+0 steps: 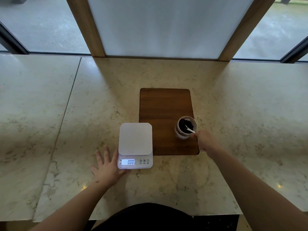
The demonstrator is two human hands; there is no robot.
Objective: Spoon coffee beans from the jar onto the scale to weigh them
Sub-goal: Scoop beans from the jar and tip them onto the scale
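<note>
A white digital scale (135,140) stands on the marble counter, its lit display reading 000 and its platform bare. A clear glass jar (185,128) of dark coffee beans stands open on the right side of a dark wooden board (164,107). A white plastic spoon (190,130) dips into the beans. My right hand (205,141) pinches the spoon's handle at the jar's near right rim. My left hand (107,165) lies flat on the counter with fingers spread, its thumb side touching the scale's left front corner.
The marble counter (241,114) stretches wide to both sides, with a seam on the left. Two wooden posts and a white panel (160,25) rise at its far edge, with windows beyond. The counter's near edge is just in front of my body.
</note>
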